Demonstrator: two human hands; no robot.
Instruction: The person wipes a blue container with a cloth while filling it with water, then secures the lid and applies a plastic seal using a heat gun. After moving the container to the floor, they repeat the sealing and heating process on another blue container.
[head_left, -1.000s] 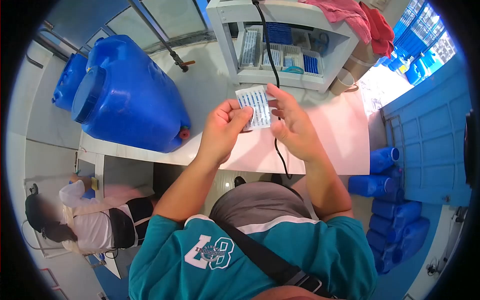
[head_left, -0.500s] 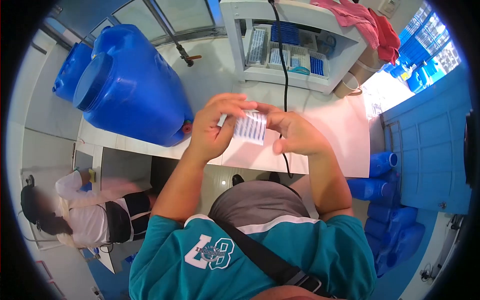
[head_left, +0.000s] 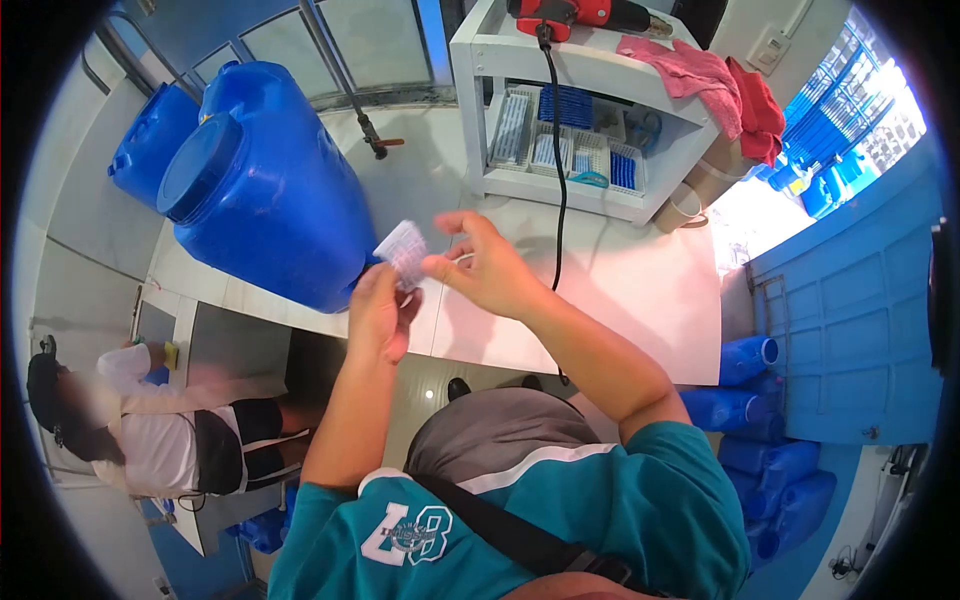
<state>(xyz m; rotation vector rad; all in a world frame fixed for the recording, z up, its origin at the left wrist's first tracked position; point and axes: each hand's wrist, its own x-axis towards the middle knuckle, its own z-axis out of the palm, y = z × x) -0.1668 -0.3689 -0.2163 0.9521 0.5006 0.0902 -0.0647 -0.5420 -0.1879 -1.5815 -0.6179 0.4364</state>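
A small white printed sheet [head_left: 404, 250], with rows of dark print and a curled lower edge, stands up from my left hand [head_left: 375, 312], whose fingers are closed around its bottom end. My right hand [head_left: 488, 265] is just right of the sheet, fingers spread and bent, the thumb tip right at the sheet's edge. Both hands are over the white counter [head_left: 600, 320], close in front of a big blue water container [head_left: 280, 190].
A white shelf unit [head_left: 590, 205] holds baskets of small packs; a red heat gun [head_left: 570, 15] and pink cloth [head_left: 685, 75] lie on top. A black cord [head_left: 560, 170] hangs down across the counter. Beige cups [head_left: 682, 208] stand beside it. At left, a person [head_left: 165, 430] works at another counter.
Both hands have moved left with the sheet, toward the blue container. My right hand has come off the sheet and spread its fingers. The view has tilted up, showing the heat gun.
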